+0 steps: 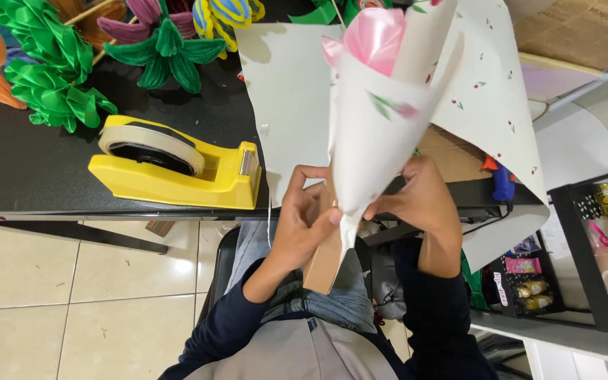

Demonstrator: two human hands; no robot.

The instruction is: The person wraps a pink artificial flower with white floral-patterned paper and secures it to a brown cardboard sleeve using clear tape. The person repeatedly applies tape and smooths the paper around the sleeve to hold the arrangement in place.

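I hold a cone of white wrapping paper (pixel 378 134) with small printed flowers, rolled around a pink ribbon flower (pixel 374 35) that shows at its top. My left hand (pixel 307 222) pinches the cone's narrow lower end from the left, thumb on the paper. My right hand (pixel 423 197) grips the same narrow end from the right. A brown cardboard strip (pixel 325 257) runs down from the cone's tip over my lap.
A yellow tape dispenser (pixel 177 165) stands on the black table (pixel 29 169) at the left. Green, orange and purple craft flowers (pixel 51 70) lie behind it. More white printed paper (pixel 490 91) lies at the right, beside a black rack (pixel 585 260) with small items.
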